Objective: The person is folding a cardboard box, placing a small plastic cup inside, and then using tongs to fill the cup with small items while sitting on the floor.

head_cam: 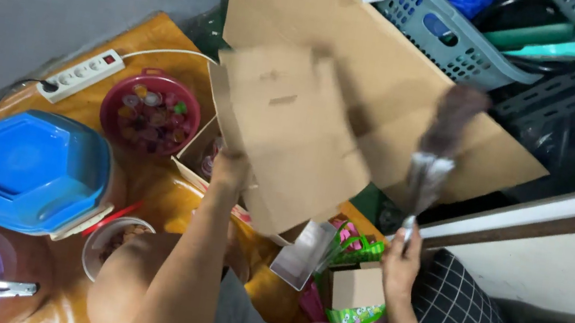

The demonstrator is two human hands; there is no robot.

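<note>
Crowded orange table (169, 37); left hand (229, 168) fingers gripping cardboard box (292, 132), right hand (401, 262) fingers pinching duster (437, 150).

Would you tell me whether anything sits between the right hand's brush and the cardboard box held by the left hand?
Nothing visible does: the brush in the right hand hangs beside the cardboard box, which the left hand holds, with open space between them.

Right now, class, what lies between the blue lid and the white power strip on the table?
In the head view, only bare orange table and a black cord lie between the blue lid and power strip.
</note>
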